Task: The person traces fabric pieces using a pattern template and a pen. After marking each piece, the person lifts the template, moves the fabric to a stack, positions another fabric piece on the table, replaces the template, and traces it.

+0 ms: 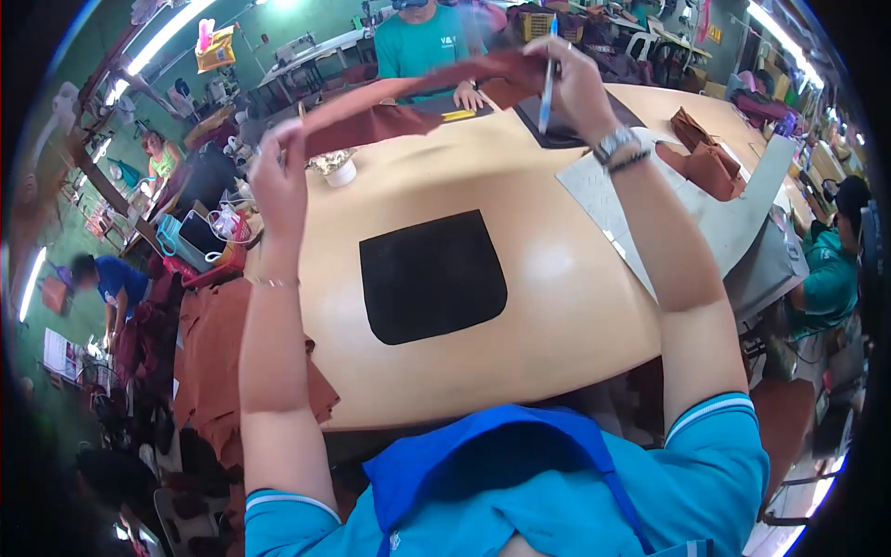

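A long reddish-brown piece of material [399, 100] is stretched in the air between my two raised hands, blurred by motion. My left hand [278, 167] is closed on its left end. Up at the right, my right hand [573, 82] pinches the other end and also holds a blue-and-white pen [548, 93], which points down. On the table below lies a flat black panel [433, 277] with rounded lower corners, touched by neither hand.
Across the wooden table [557, 325] a co-worker [429, 46] stands. Grey sheets [594, 200] and brown pieces [710, 167] lie at the right. A white pot [340, 171], a red basket [218, 265] and brown scraps [223, 362] are at the left.
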A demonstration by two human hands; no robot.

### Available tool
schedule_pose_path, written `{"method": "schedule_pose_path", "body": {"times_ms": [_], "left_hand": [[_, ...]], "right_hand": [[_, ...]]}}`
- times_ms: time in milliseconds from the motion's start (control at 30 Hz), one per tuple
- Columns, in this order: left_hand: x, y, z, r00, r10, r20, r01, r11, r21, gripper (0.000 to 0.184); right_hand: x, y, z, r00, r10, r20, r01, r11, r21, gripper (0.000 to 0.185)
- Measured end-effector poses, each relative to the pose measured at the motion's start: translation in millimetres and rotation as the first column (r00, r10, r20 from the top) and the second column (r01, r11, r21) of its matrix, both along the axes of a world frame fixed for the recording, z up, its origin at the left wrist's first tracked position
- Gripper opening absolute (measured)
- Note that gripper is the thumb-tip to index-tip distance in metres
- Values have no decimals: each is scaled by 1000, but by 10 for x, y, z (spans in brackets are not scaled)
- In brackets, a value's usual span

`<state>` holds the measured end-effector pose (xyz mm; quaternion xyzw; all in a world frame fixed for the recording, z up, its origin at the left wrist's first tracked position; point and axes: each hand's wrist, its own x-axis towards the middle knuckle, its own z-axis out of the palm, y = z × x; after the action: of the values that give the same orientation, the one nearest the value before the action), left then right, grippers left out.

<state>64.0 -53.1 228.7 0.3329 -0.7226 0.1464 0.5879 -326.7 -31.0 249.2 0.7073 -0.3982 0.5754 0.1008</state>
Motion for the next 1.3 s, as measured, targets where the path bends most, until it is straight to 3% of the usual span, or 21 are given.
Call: {"method": "schedule_pose_path", "body": {"times_ms": [33,100,167,267,300,333,433,533,700,833,933,1000,1067,1133,1200,1233,1267,1300], "left_hand": [[59,56,-278,999,13,37,-14,999,37,20],[118,214,-892,999,-32,-27,39,958,285,15],[134,415,-1464,997,-73,-30,79,921,382,6],[228,765,-2111,994,-100,47,56,819,572,10],[260,878,-2240,983,-77,166,-29,831,556,9],[276,992,-2306,978,-94,185,-29,819,573,9],[330,1319,-2383,963,-123,239,-53,785,617,8],[371,1603,-2293,949,-142,281,-70,775,628,9],[422,2027,-2273,940,-154,303,-81,763,641,14],[449,2283,-2309,937,-159,311,-90,749,656,15],[450,2387,-2325,946,-145,289,-88,745,661,16],[446,2405,-2334,950,-110,293,-109,762,638,16],[440,2406,-2315,948,-86,306,-127,780,613,15],[431,2416,-2332,941,-86,327,-137,786,603,14],[477,2433,-2346,923,-111,369,-149,781,607,13],[494,2443,-2356,920,-120,373,-145,780,609,12],[496,2437,-2368,917,-130,377,-140,779,611,13],[484,2428,-2353,914,-143,379,-132,779,613,13]], "right_hand": [[-22,38,-259,999,28,-17,-27,999,46,23],[14,201,-754,996,72,-44,-67,992,111,20],[63,399,-1249,994,78,-71,-60,972,227,17],[18,567,-2071,992,112,-66,-74,904,422,16],[9,692,-2214,988,109,-107,-49,889,456,17],[20,833,-2306,982,113,-150,-26,871,491,18],[46,1223,-2459,994,95,-54,-31,721,692,19],[17,1537,-2516,982,154,-105,-64,807,587,20],[4,2075,-2462,986,93,-141,18,773,635,19],[-137,2402,-2501,972,162,-168,-6,737,676,22],[-434,2630,-2483,956,-204,-212,287,809,513,26],[-786,2685,-2380,758,-606,-242,652,710,265,38],[-1162,2764,-2395,504,-857,-112,862,490,131,47],[-1648,2830,-2685,420,-854,308,817,503,280,54],[-1743,2831,-2718,293,-712,638,617,651,443,58],[-1765,2882,-2693,216,-618,756,430,755,495,58],[-1801,2930,-2656,103,-528,843,228,838,496,59],[-1650,2895,-2466,102,-532,841,108,846,522,55]]}}
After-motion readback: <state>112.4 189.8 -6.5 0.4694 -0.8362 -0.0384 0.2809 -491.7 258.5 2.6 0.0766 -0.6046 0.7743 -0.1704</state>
